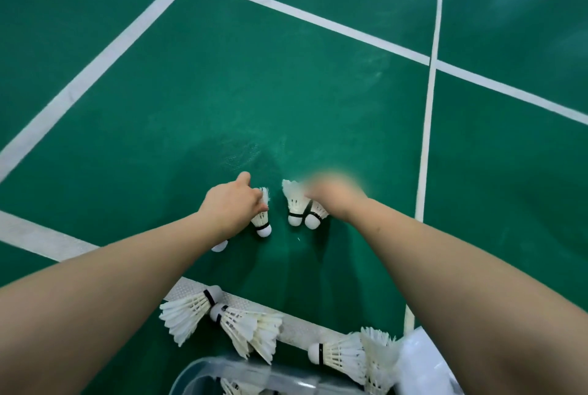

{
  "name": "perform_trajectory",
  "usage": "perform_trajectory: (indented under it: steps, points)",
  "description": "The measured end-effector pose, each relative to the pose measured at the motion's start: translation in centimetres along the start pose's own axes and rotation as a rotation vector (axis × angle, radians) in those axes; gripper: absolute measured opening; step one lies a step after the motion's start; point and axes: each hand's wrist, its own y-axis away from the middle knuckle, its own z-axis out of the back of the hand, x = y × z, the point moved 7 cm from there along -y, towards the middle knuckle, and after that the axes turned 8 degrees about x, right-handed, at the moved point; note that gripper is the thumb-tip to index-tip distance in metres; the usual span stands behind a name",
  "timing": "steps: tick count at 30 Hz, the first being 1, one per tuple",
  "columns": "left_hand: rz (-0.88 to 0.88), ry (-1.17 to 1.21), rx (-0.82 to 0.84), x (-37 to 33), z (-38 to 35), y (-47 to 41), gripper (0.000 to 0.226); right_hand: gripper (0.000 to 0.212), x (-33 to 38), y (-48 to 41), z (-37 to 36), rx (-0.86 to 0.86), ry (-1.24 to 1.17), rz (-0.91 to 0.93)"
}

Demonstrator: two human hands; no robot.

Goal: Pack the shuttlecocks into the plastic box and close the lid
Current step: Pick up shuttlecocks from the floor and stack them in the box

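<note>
Both my arms reach forward over the green court floor. My left hand (230,205) grips a white shuttlecock (261,220) by its feathers, and a second cork tip (219,246) shows under the wrist. My right hand (334,199), blurred, holds two shuttlecocks (297,203) with their cork ends pointing toward me. Several more shuttlecocks (219,320) lie on the floor close to me. The clear plastic box (203,374) sits at the bottom edge with shuttlecocks inside.
White court lines (428,127) cross the green floor. A white sheet-like object (424,366), possibly the lid, lies at the bottom right beside another shuttlecock pile (353,353).
</note>
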Motion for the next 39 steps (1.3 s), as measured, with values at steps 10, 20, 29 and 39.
perform_trajectory:
  steps: [10,20,29,39]
  points:
    - [-0.088,-0.100,-0.193,-5.7,3.4,8.1,0.038,0.026,2.9,12.5,-0.5,-0.237,0.135,0.122]
    - [-0.181,-0.213,-0.269,-10.0,6.3,22.8,0.019,0.030,4.6,28.9,-0.8,-0.425,-0.118,0.082]
    - [-0.072,-0.134,-0.382,-5.4,4.3,29.1,0.018,0.019,3.1,32.1,-12.1,-0.511,-0.835,-0.236]
    - [-0.118,-0.043,-0.334,-5.4,2.0,27.5,0.023,0.029,5.5,27.9,-17.6,-0.323,-0.660,-0.217]
